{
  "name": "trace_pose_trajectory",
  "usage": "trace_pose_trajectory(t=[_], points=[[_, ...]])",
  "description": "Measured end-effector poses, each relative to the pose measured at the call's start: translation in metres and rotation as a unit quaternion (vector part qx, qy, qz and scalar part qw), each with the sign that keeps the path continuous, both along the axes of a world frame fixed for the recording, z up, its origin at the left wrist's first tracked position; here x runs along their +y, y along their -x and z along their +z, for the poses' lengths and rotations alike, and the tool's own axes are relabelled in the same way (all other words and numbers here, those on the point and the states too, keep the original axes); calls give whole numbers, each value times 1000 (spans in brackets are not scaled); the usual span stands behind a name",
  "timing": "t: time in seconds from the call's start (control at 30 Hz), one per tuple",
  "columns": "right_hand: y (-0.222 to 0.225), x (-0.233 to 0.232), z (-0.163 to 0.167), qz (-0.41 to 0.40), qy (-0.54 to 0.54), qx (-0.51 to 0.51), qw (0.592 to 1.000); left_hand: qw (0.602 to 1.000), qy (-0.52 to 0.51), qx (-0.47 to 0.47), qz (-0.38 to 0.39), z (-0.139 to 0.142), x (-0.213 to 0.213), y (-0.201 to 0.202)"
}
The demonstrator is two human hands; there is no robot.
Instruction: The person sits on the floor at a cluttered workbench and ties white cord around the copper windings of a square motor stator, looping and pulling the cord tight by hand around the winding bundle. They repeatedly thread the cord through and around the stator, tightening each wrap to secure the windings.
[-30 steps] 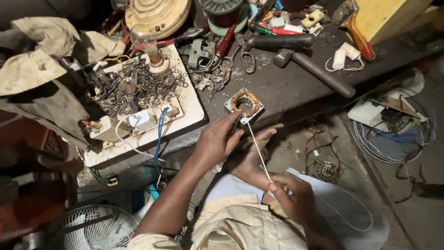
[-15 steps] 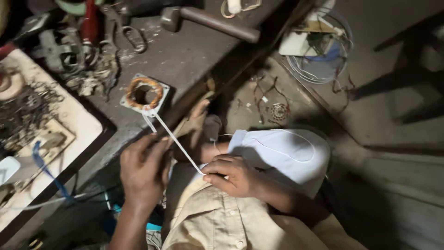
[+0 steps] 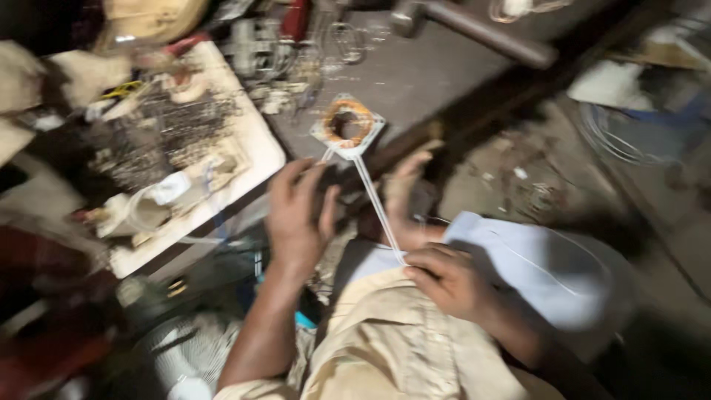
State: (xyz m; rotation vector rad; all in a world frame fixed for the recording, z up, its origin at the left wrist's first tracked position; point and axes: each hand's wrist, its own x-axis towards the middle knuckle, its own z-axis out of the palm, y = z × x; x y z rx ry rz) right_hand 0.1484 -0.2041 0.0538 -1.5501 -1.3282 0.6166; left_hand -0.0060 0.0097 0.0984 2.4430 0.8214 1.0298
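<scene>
A small square stator (image 3: 348,126) with a copper winding lies near the front edge of the dark workbench (image 3: 429,81). A thin white strand (image 3: 378,211) runs from it down to my right hand (image 3: 444,278), which pinches the strand over my lap. My left hand (image 3: 300,215) hovers just below and left of the stator, at the bench edge. Its fingers are spread and nothing is in it. The whole view is blurred by motion.
A white tray (image 3: 255,144) heaped with small metal parts sits left of the stator. A hammer (image 3: 481,33) lies at the back of the bench. A pale blue rounded cover (image 3: 555,274) rests by my right arm. A fan guard (image 3: 178,355) and wire loops (image 3: 615,133) lie on the floor.
My left hand has risen back toward the bench edge with its fingers spread. My right hand still holds the white strand. The view has swung and blurred.
</scene>
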Motion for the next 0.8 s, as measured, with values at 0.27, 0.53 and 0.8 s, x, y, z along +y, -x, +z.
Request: trace_pose_trajectory(t=[0.27, 0.53, 0.8], points=[[-6, 4, 10, -13, -4, -80, 997, 999, -45, 21, -4, 16, 13, -19], [-8, 1, 8, -12, 2, -69, 998, 997, -67, 26, -8, 15, 17, -33], [-6, 2, 8, -4, -11, -65, 998, 999, -48, 16, 4, 8, 21, -39]])
